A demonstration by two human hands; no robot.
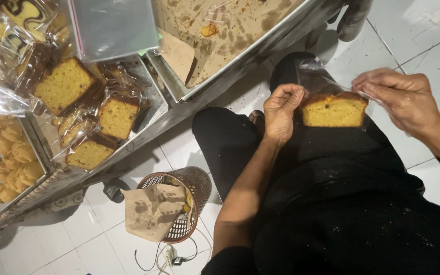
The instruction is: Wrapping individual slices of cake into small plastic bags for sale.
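Hands: left (280, 109) & right (401, 97) both pinch clear bag (318, 76) w/ cake slice (333, 110).

Black trousers and a black top — short sleeves (forearms bare), no rings or watch visible.

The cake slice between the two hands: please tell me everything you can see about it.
The cake slice is a thick rectangular piece of yellow sponge with a darker brown crust along its top edge and a few small dark specks. It lies flat over the person's lap, its cut face up to the camera. A clear plastic bag lies partly around it. The left hand touches its left end; the right hand pinches the plastic at its right end.
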